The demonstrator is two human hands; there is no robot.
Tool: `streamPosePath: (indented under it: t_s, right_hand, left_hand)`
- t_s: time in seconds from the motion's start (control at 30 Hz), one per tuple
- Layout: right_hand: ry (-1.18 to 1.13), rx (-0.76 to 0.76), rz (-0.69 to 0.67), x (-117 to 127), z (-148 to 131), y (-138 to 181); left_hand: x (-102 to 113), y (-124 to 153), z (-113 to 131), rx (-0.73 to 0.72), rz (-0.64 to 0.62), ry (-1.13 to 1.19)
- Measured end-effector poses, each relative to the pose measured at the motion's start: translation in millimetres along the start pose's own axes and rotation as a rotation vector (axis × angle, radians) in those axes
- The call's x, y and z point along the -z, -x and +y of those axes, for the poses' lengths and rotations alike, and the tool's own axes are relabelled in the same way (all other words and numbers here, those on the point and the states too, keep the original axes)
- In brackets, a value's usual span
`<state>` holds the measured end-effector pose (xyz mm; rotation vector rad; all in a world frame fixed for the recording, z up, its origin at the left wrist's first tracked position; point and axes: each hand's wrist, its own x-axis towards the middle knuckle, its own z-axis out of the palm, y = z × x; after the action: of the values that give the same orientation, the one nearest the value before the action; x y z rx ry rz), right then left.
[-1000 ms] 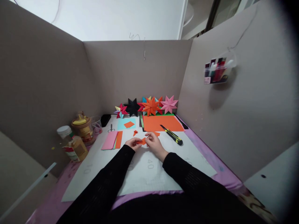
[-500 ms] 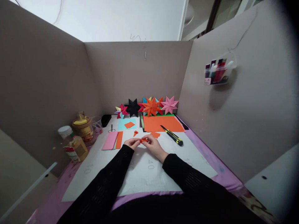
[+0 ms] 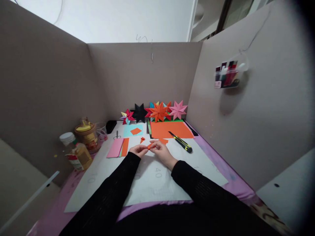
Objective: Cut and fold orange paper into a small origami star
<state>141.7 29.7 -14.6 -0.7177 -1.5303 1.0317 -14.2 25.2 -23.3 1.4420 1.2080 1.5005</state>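
Fingers of our left hand [image 3: 137, 150] and right hand [image 3: 161, 151] pinch a small orange paper piece [image 3: 149, 147] between them, left of the utility knife [image 3: 182, 144]. We judge that unequal pressure from the two pinches could set a crease askew, and a loose hold could let so small a piece slip. A rightward sweep of our right hand might strike the knife; whether its blade is exposed, we cannot tell. Under the knife's handle, a white sheet [image 3: 159, 190] with faint numerals overlies the pink-clothed table [image 3: 240, 186], bare to the knife's right. Beyond the knife, paper stars [image 3: 158, 112] stand before a grey partition [image 3: 147, 75].
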Motion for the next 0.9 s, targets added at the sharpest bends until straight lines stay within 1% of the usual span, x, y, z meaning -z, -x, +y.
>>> streamPosePath:
  t_s: [0.17, 0.23, 0.43, 0.63, 0.77, 0.9]
  right_hand:
    - [-0.099, -0.088, -0.033, -1.2, -0.8, 0.1]
    - [-0.097, -0.081, -0.012, -1.2, -2.2, 0.2]
    - [-0.118, -0.069, 0.025, -1.5, -3.5, 0.2]
    - [-0.113, -0.077, 0.058, -2.9, -3.9, 0.7]
    - [-0.095, -0.077, 0.089, -4.1, -4.1, 1.0]
    - [-0.121, -0.079, 0.092, -5.2, -3.8, 1.1]
  left_hand:
    - [-1.4, 0.3, -3.4, -0.008, 0.020, 0.006]
    - [-1.4, 0.0, -4.5, -0.016, 0.023, 0.007]
    - [-0.2, -1.0, -4.2, -0.021, 0.060, -0.087]
    - [-2.6, 0.5, -1.2, -0.014, 0.040, -0.039]
    - [-3.5, 1.5, 0.9, 0.009, 0.054, -0.042]
    - [-4.5, 2.0, 2.8, 0.012, 0.071, -0.062]
